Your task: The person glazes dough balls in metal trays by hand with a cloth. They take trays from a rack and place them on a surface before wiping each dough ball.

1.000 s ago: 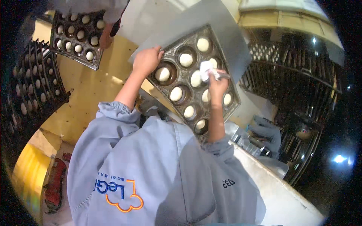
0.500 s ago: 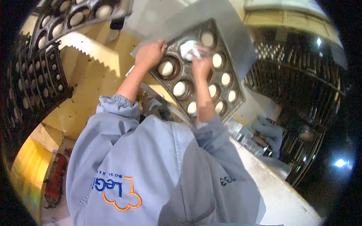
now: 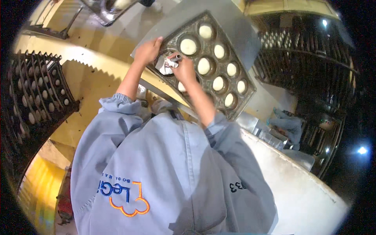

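A dark metal baking tray (image 3: pixel 205 18) with round cups lies tilted in front of me, with a pale round dough ball (image 3: pixel 188 46) in each cup that shows. At its left edge my left hand (image 3: pixel 148 51) is closed on the rim. My right hand (image 3: pixel 184 71) is closed around a short grey tube (image 3: pixel 176 57) with a crumpled white cloth (image 3: pixel 166 65) at its end. The cloth sits over the cup nearest my left hand and hides what is in it. My right wrist and forearm cover some of the near cups.
Under the tray is a grey metal surface (image 3: pixel 243 35). A rack (image 3: pixel 37 88) of dough-filled trays stands at the left, and dark racks (image 3: pixel 305 78) fill the right. Part of another tray (image 3: pixel 107 13) shows at the top left. A white ledge (image 3: pixel 290 188) runs along the lower right.
My right hand has moved left and nearer across the tray, bringing the cloth and tube to the left-edge cup. My left hand keeps its place at the rim. The view has shifted slightly.
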`<state>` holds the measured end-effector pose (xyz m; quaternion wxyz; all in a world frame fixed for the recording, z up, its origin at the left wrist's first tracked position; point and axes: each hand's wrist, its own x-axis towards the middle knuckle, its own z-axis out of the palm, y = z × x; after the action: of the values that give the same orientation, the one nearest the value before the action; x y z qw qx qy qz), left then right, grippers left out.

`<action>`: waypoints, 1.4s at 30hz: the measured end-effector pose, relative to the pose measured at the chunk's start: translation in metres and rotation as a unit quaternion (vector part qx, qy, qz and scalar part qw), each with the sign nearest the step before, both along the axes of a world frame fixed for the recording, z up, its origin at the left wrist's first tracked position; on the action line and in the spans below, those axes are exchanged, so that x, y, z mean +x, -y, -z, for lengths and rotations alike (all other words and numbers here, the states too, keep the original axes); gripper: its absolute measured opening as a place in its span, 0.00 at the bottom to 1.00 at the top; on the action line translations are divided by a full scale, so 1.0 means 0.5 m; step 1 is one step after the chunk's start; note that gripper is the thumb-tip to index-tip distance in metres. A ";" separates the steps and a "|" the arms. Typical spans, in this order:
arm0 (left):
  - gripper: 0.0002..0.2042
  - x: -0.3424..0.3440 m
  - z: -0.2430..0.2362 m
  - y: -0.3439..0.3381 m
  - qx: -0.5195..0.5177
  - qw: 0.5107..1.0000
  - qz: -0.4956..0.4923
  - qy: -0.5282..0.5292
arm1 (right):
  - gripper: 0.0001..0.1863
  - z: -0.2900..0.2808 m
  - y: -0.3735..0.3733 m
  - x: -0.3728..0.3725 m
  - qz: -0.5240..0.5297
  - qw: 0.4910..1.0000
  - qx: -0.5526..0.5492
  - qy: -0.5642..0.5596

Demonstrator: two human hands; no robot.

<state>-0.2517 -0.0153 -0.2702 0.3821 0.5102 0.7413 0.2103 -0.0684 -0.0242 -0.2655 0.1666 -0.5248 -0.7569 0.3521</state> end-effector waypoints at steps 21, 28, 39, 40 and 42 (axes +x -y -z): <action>0.25 0.019 0.019 0.027 0.036 0.999 -0.007 -0.034 | 0.12 -0.055 0.145 0.172 0.061 0.996 0.033 -0.059; 0.25 0.001 0.064 0.003 0.069 0.997 -0.013 -0.036 | 0.12 -0.074 0.128 0.212 0.123 0.991 0.019 -0.051; 0.25 0.004 0.057 -0.007 0.063 0.997 0.005 -0.048 | 0.08 -0.050 0.216 0.388 0.089 0.996 0.030 0.011; 0.25 0.007 0.053 -0.005 0.073 0.996 0.005 -0.053 | 0.08 -0.054 0.210 0.388 0.074 0.996 0.026 0.031; 0.25 0.006 0.040 0.005 0.065 0.996 0.000 -0.055 | 0.09 -0.075 0.219 0.369 0.101 0.993 0.054 0.004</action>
<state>-0.2489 -0.0176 -0.2903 0.3072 0.5450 0.7456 0.2297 0.1161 -0.1338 -0.2282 0.2260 -0.5900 -0.7190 0.2896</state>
